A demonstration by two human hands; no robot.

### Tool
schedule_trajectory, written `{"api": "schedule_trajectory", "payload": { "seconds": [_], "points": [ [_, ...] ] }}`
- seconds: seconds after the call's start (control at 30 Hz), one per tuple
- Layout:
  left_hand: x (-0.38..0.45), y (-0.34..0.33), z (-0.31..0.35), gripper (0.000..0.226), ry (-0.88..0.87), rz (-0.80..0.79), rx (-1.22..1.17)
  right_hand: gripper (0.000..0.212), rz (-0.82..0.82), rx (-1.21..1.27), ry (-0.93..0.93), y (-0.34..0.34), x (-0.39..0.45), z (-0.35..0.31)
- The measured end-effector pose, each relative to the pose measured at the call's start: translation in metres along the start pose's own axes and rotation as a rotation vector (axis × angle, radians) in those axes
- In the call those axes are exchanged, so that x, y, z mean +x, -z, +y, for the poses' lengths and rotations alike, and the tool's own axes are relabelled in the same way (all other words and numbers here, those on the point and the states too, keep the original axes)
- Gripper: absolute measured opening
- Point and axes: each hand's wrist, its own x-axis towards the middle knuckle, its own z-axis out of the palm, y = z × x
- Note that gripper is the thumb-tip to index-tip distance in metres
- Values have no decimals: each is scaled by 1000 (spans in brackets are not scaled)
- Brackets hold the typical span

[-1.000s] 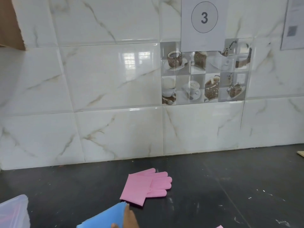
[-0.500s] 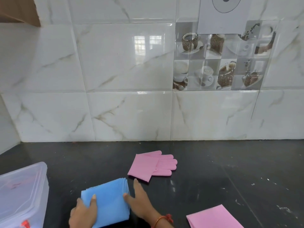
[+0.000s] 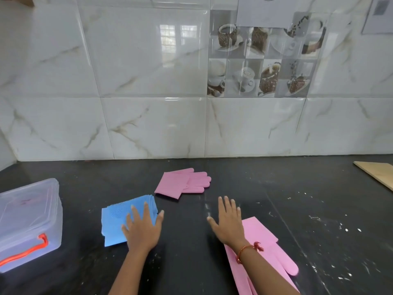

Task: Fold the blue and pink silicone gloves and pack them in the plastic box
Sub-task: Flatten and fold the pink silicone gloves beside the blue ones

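Note:
A folded blue silicone glove (image 3: 119, 220) lies on the black counter, and my left hand (image 3: 142, 227) rests flat on its right half with fingers spread. My right hand (image 3: 228, 222) hovers open over bare counter, just left of an unfolded pink glove (image 3: 268, 252) that stretches toward the near edge under my forearm. A second pink glove (image 3: 180, 184), folded in half, lies farther back in the middle. The clear plastic box (image 3: 27, 222) with a red latch stands at the left, its lid on.
The white marble-tiled wall (image 3: 148, 124) closes off the back of the black counter (image 3: 319, 209). A wooden board (image 3: 376, 173) lies at the far right. White specks dot the counter on the right side.
The view has tilted down. My right hand left the blue glove and moved right toward the unfolded pink glove. My left hand shifted onto the blue glove's right half.

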Motion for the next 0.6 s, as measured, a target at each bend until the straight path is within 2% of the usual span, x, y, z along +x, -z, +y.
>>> {"api": "schedule_trajectory", "payload": {
  "seconds": [0.13,0.27,0.37,0.5,0.6],
  "points": [
    [-19,-14,13,70,-171,-145,145,73,-9,-19,-119,1,-17,24],
    [-26,-18,13,71,-188,-220,217,78,82,-62,-328,9,-28,51],
    [-25,-15,14,71,-194,-230,241,83,60,16,-497,18,-39,68],
    [-26,-13,17,70,-219,-237,264,69,-8,67,-536,29,-43,76],
    [-30,-14,19,69,-239,-242,290,53,-73,204,-474,29,-41,69]
  ]
}}
